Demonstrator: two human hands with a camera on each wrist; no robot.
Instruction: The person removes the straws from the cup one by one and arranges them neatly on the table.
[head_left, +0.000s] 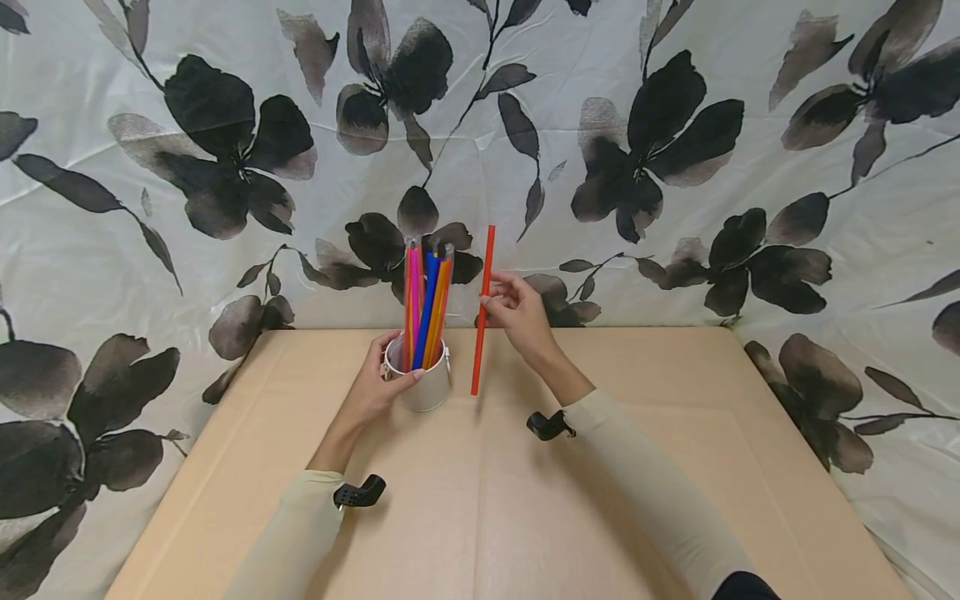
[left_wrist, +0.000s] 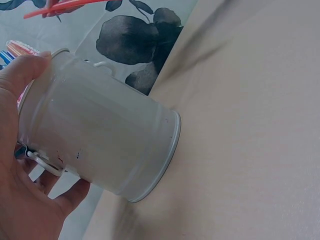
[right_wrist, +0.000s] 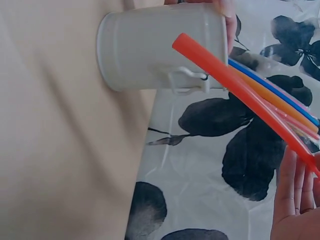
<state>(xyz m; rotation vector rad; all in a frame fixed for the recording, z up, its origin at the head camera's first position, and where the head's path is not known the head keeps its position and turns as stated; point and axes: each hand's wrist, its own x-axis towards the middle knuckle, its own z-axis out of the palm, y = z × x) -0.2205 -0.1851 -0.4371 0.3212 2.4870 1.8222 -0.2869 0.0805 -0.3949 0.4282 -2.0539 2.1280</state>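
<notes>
A white metal pail (head_left: 427, 390) with small side handles is over the far middle of the table; I cannot tell whether its base touches. My left hand (head_left: 375, 385) grips the pail near its rim, the thumb on the near side. Pink, blue (head_left: 427, 312) and orange straws stand in the pail, their lower ends hidden by its wall. To the right, my right hand (head_left: 521, 317) pinches a red straw (head_left: 481, 350) near its middle. That straw is nearly upright, apart from the pail, its lower end above the table. In the right wrist view, the red straw (right_wrist: 220, 71) crosses before the pail (right_wrist: 145, 47).
The light wooden table (head_left: 480, 517) has its far edge just behind the pail. A white cloth (head_left: 510, 192) with dark flowers hangs behind and shows at both sides. Each wrist wears a small black device, the left one (head_left: 360, 492) and the right one (head_left: 549, 426).
</notes>
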